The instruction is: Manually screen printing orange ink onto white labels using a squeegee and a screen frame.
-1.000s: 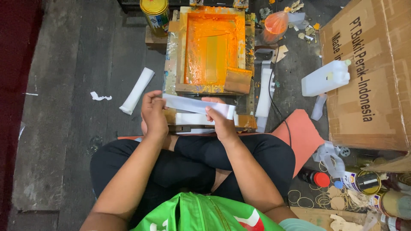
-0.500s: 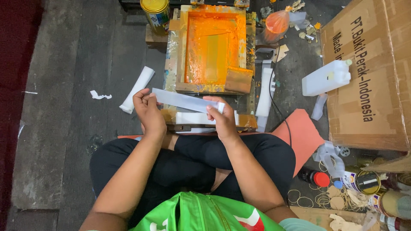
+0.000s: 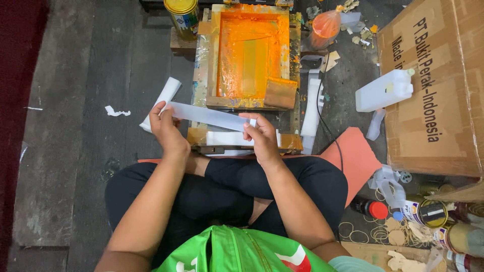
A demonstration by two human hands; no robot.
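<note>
I sit cross-legged on the floor, holding a long white strip [image 3: 206,116] between both hands. My left hand [image 3: 165,127] pinches its left end and my right hand [image 3: 259,137] grips its right end. The strip hangs slightly tilted just above the near edge of a wooden screen-printing frame [image 3: 201,65] coated in orange ink. A brown squeegee [image 3: 280,92] lies in the frame's near right corner. More white strips [image 3: 227,138] rest on the frame's base below my hands.
A stack of white strips [image 3: 165,95] lies left of the frame. A yellow can [image 3: 183,17] stands at the back. A white jug [image 3: 384,90] and a big cardboard box [image 3: 443,80] are on the right, with an orange sheet [image 3: 353,156], cans [image 3: 428,211] and rubber bands nearby.
Both hands have lifted the white strip off the frame's base and swung it leftward; the left end now sits further left, over the floor beside the frame.
</note>
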